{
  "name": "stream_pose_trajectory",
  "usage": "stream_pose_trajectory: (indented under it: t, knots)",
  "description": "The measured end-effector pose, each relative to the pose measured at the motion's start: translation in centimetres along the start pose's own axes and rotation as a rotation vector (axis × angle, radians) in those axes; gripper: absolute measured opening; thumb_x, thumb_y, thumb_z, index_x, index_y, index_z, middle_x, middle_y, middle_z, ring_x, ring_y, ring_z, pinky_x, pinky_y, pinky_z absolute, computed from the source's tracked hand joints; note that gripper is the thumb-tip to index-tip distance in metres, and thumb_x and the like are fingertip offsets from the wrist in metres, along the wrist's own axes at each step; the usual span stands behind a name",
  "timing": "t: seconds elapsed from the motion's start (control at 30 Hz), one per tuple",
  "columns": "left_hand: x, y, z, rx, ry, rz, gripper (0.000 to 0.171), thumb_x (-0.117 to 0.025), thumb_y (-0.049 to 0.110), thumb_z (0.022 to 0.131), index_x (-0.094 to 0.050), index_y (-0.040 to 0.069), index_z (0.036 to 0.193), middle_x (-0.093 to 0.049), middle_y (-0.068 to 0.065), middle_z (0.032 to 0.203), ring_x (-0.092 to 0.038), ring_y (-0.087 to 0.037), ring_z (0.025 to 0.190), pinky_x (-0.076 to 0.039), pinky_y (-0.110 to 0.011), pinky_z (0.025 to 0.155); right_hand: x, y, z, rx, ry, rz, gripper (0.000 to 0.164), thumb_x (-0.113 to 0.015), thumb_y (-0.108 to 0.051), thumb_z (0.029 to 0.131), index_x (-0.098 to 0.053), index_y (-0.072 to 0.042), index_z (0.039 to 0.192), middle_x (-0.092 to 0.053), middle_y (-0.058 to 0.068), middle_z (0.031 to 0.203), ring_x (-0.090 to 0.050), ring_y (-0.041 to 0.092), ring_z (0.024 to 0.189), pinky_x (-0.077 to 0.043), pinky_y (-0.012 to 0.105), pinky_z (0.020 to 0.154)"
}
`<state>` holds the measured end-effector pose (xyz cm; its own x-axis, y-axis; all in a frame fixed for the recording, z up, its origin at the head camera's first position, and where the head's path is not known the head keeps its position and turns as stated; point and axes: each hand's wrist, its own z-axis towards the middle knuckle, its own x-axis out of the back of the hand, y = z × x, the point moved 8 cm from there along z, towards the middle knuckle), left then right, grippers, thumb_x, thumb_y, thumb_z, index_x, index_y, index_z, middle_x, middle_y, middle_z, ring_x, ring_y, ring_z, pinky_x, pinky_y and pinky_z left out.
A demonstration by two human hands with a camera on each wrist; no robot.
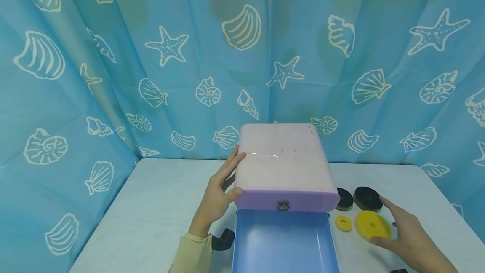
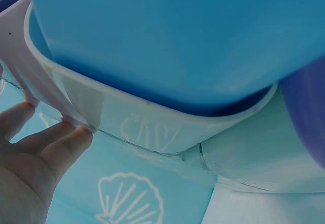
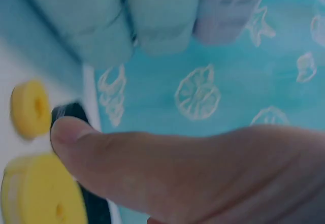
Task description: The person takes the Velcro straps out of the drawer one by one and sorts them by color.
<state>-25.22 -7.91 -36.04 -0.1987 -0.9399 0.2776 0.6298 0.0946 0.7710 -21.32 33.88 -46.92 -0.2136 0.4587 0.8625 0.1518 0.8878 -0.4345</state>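
A small chest of drawers (image 1: pixel 284 159) with a pinkish top and a purple upper drawer front stands at the table's middle. Its blue lower drawer (image 1: pixel 284 239) is pulled out, and the part in view holds nothing. My left hand (image 1: pixel 216 193) rests against the chest's left side, fingers fairly straight, thumb by the front corner. On the right, my right hand (image 1: pixel 411 233) is spread beside a large yellow disc (image 1: pixel 365 224) and a large black disc (image 1: pixel 368 199). The index fingertip is close to the black disc, the thumb close to the yellow one; contact is unclear.
A small yellow ring (image 1: pixel 343 223) and another black disc (image 1: pixel 344 199) lie between the chest and the large discs. A black angled piece (image 1: pixel 223 239) lies left of the drawer. Behind the white table (image 1: pixel 159 197) hangs a blue shell-patterned curtain (image 1: pixel 242 66).
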Motion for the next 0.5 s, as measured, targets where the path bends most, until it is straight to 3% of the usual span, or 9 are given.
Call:
stream_pose_trajectory:
  t: [0.2,0.5]
  knots:
    - [0.0,0.1,0.0,-0.005,0.001,0.003,0.082,-0.056,0.070,0.091,-0.041,0.022,0.155,-0.020,-0.002,0.167,-0.022,-0.029,0.151,-0.038,-0.062,0.107,1.0,-3.1,-2.0,0.062,0.073,0.006,0.118,-0.086,-0.047,0.075,-0.018,0.009,0.153,-0.025,0.045,0.143,-0.042,0.059,0.114,-0.047,0.070,0.088]
    - [0.0,-0.1,-0.1,0.000,-0.003,0.005,0.082,-0.055,0.071,0.091,-0.040,0.024,0.156,-0.019,0.001,0.167,-0.022,-0.025,0.152,-0.037,-0.061,0.108,2.0,-7.1,-4.5,0.185,0.225,-0.010,0.105,-0.084,-0.042,0.080,-0.025,0.007,0.152,-0.034,0.041,0.143,-0.035,0.059,0.123,-0.036,0.077,0.093]
